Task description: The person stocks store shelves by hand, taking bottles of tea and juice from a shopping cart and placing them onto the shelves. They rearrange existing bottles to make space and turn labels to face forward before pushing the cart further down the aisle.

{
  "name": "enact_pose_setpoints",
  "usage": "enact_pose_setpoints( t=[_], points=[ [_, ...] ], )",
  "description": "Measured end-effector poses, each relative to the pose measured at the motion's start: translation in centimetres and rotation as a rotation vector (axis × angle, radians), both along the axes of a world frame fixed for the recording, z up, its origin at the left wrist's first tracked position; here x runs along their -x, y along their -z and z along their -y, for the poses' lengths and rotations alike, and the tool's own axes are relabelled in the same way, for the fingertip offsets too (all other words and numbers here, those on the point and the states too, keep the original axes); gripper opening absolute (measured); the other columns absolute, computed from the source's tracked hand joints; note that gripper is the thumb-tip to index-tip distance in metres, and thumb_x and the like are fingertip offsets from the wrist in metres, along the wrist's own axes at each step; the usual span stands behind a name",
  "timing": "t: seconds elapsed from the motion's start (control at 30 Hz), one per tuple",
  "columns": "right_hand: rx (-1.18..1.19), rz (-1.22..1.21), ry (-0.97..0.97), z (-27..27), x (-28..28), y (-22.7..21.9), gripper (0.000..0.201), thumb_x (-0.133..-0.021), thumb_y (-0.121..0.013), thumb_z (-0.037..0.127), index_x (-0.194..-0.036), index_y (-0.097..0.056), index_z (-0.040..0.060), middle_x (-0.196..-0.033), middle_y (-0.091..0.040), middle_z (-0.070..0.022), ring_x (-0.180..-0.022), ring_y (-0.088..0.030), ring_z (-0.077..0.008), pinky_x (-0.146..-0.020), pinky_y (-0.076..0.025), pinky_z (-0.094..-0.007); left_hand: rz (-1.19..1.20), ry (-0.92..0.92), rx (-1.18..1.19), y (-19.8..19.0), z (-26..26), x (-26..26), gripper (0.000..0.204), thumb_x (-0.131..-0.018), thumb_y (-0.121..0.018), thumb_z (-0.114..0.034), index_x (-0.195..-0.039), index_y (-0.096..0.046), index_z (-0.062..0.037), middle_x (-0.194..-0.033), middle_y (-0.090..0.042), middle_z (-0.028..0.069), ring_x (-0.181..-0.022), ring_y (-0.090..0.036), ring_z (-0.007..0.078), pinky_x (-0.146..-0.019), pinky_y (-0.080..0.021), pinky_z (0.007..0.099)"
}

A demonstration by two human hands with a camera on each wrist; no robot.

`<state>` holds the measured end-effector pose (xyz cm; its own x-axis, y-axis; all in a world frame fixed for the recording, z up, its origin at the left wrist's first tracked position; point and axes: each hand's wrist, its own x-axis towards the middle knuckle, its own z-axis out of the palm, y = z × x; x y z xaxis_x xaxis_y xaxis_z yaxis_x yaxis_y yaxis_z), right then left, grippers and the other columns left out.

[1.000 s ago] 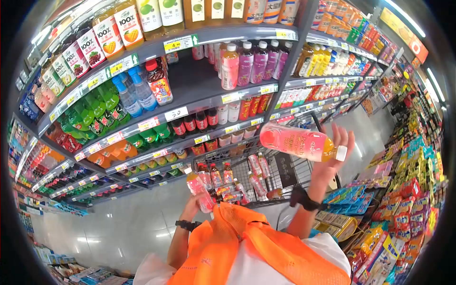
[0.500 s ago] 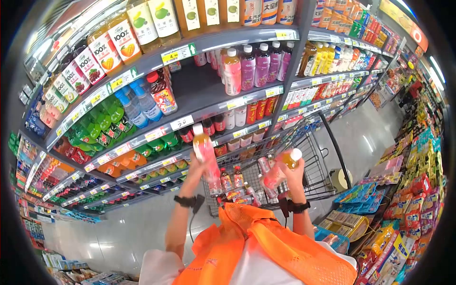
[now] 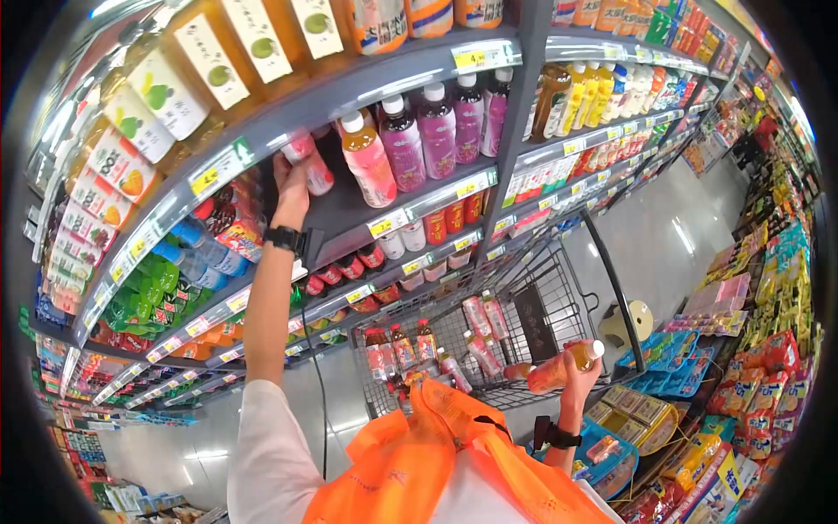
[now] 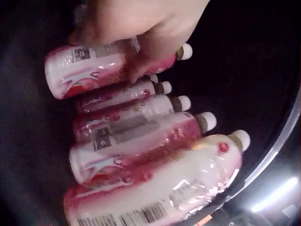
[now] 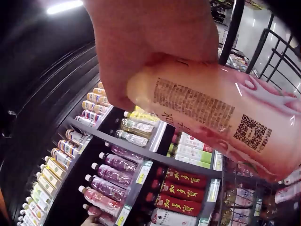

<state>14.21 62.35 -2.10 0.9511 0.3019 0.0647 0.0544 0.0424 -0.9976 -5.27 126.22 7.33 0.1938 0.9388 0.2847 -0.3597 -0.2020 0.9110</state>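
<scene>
"Where is my left hand?"

"My left hand (image 3: 295,182) is up inside the shelf (image 3: 339,214), behind its front edge and left of the purple bottles (image 3: 436,131). The fingers are curled round the first pink bottle (image 4: 84,70), closed only as far as its body allows. Whether its base touches the shelf, I can't tell."

"What's around it?"

"My left wrist view shows a row of pink bottles (image 4: 136,146) with white caps beside the one I'm gripping. From the head, I see one standing pink bottle (image 3: 371,166) near the front edge, next to the purple ones."

"And my right?"

"My right hand (image 3: 580,374) is lower, by the near right corner of the cart (image 3: 410,403). It's wrapped round the neck end of the second pink bottle (image 3: 548,375), fingers bent about as wide as the bottle is there. That bottle tilts, white cap up and to the right."

"Anything in the cart?"

"Several pink-labelled bottles (image 3: 482,354) lie in the basket, and red-capped bottles (image 3: 403,348) stand towards its left side."
</scene>
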Motion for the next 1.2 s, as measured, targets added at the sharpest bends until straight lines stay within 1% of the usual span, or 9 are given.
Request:
enact_pose_setpoints(
  t=[0.23, 0.4, 0.53, 0.7, 0.73, 0.83, 0.97, 1.1, 1.2],
  points=[
    [0.041, -0.079, -0.068, -3.2, -0.5, 0.3, 0.032, -0.082, -0.076, 0.006, -0.109, -0.06, 0.0036, -0.102, -0.067, -0.0076, -0.094, -0.063, -0.0164, -0.086, -0.051, -0.0324, -0.133, 0.193, -0.232, -0.7, -4.1, -3.6, 0.072, -0.082, -0.071, 0.002, -0.143, -0.034, -0.0055, -0.126, -0.059, 0.0117, -0.12, -0.057, 0.0261, -0.103, -0.046, 0.0394],
    [0.08, -0.047, -0.215, -6.3, 0.1, -0.1, 0.035, -0.077, -0.074, 0.002, -0.108, -0.059, 0.0045, -0.099, -0.067, -0.006, -0.093, -0.063, -0.0149, -0.087, -0.05, -0.0314, -0.74, -0.181, -0.182, -4.0, -2.3, -6.4, 0.07, -0.084, -0.079, -0.025, -0.143, -0.05, -0.001, -0.144, -0.054, 0.0201, -0.132, -0.052, 0.033, -0.111, -0.04, 0.0398],
    [0.077, 0.001, -0.344, -7.5, 1.6, -0.7, 0.035, -0.074, -0.074, -0.001, -0.105, -0.059, 0.0053, -0.098, -0.067, -0.0055, -0.093, -0.064, -0.0143, -0.086, -0.051, -0.0305, -1.075, 0.008, -0.166, 0.1, -10.9, -4.9, 0.067, -0.087, -0.076, -0.035, -0.142, -0.054, -0.0037, -0.15, -0.05, 0.0181, -0.139, -0.046, 0.0306, -0.114, -0.036, 0.0416],
    [0.01, -0.033, -0.527, -8.3, 3.7, -4.2, 0.036, -0.074, -0.076, 0.002, -0.105, -0.059, 0.0061, -0.1, -0.068, -0.0049, -0.095, -0.065, -0.0141, -0.087, -0.052, -0.0306, -0.487, 0.179, -0.055, -4.9, 2.5, -1.3, 0.064, -0.092, -0.064, -0.034, -0.15, -0.046, -0.0105, -0.162, -0.029, 0.0163, -0.153, -0.019, 0.0247, -0.123, -0.017, 0.0402],
    [-0.01, -0.087, -0.556, -8.2, 4.1, -5.1, 0.036, -0.074, -0.077, 0.003, -0.105, -0.059, 0.0059, -0.101, -0.068, -0.0053, -0.098, -0.065, -0.014, -0.088, -0.051, -0.0308, -0.469, 0.003, -0.149, -5.4, 7.2, -1.1, 0.07, -0.092, -0.064, -0.031, -0.154, -0.039, -0.0098, -0.161, -0.031, 0.0157, -0.152, -0.022, 0.0247, -0.122, -0.017, 0.0397],
    [-0.011, -0.063, -0.606, -8.5, 4.7, -6.1, 0.036, -0.074, -0.079, 0.005, -0.104, -0.059, 0.0053, -0.099, -0.068, -0.0044, -0.096, -0.065, -0.0126, -0.087, -0.052, -0.0301, -0.359, 0.047, -0.32, -4.8, 22.0, 2.4, 0.06, -0.088, -0.065, -0.009, -0.143, -0.043, -0.0049, -0.147, -0.043, 0.0127, -0.14, -0.04, 0.0243, -0.115, -0.034, 0.0415],
    [0.066, 0.009, -0.681, -11.8, 7.4, -8.8, 0.04, -0.073, -0.082, 0.01, -0.105, -0.06, 0.0048, -0.098, -0.069, -0.0023, -0.093, -0.064, -0.0092, -0.086, -0.052, -0.0286, -0.575, 0.6, -0.302, 0.9, 37.0, 4.8, 0.101, -0.073, -0.083, -0.012, -0.156, -0.026, -0.009, -0.151, -0.042, 0.0124, -0.14, -0.042, 0.0266, -0.113, -0.04, 0.0415],
    [-0.097, 0.013, -0.728, -15.4, 11.6, -10.0, 0.054, -0.076, -0.085, 0.014, -0.119, -0.056, 0.0038, -0.118, -0.065, -0.0076, -0.109, -0.062, -0.0162, -0.098, -0.049, -0.0338, -0.407, 0.642, -0.096, 2.8, 41.3, 4.7, 0.095, -0.077, -0.084, -0.016, -0.153, -0.027, -0.0045, -0.149, -0.045, 0.0177, -0.141, -0.044, 0.0309, -0.112, -0.04, 0.0414],
    [-0.312, 0.126, -0.88, -16.7, 13.6, -13.3, 0.068, -0.081, -0.08, 0.016, -0.138, -0.044, 0.0027, -0.14, -0.053, -0.0132, -0.129, -0.052, -0.0209, -0.109, -0.041, -0.0382, -0.256, 0.558, 0.007, 2.6, 38.8, 5.4, 0.063, -0.077, -0.082, -0.007, -0.131, -0.048, -0.0035, -0.121, -0.061, 0.0091, -0.108, -0.063, 0.0184, -0.095, -0.052, 0.0348]
  ],
)
